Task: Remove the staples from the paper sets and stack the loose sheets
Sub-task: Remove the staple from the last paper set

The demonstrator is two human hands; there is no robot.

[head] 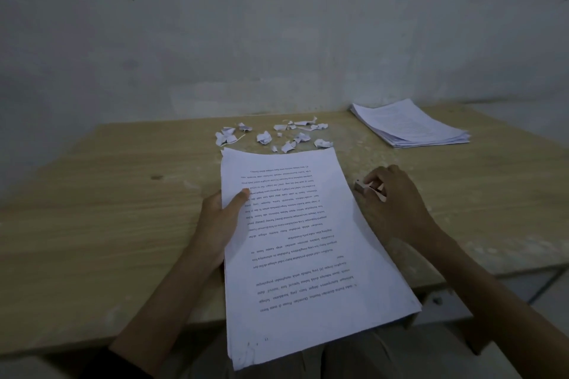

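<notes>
Paper set mid-frame, printed side up, text upside down from the camera side. Far short edge over the table, near end overhanging the front edge above the lap. Long axis slightly skewed, near end swung right. Near-left corner creased, small dark marks there; staple or not, cannot tell.

Left hand on the set's left long edge, about halfway along. Thumb pressed flat on the top sheet, other fingers hidden under the sheets. Pinch grip: thumb over, fingers under.

Right hand on the tabletop just right of the set's right long edge, knuckles up. Fingers curled, pinching a small grey object. Kind of object too small to tell. Contact between object and paper edge: cannot tell.

Torn paper scraps scattered in a band just beyond the set's far edge, nearest bits almost touching it.

Stack of loose sheets at the far right, near the wall, skewed to the table edge. Well apart from the right hand, strip of wood between them.

Wide stretch of wood between the left hand and the table's left side. Narrower strip from the right hand to the right table edge. Front edge running under both forearms.
</notes>
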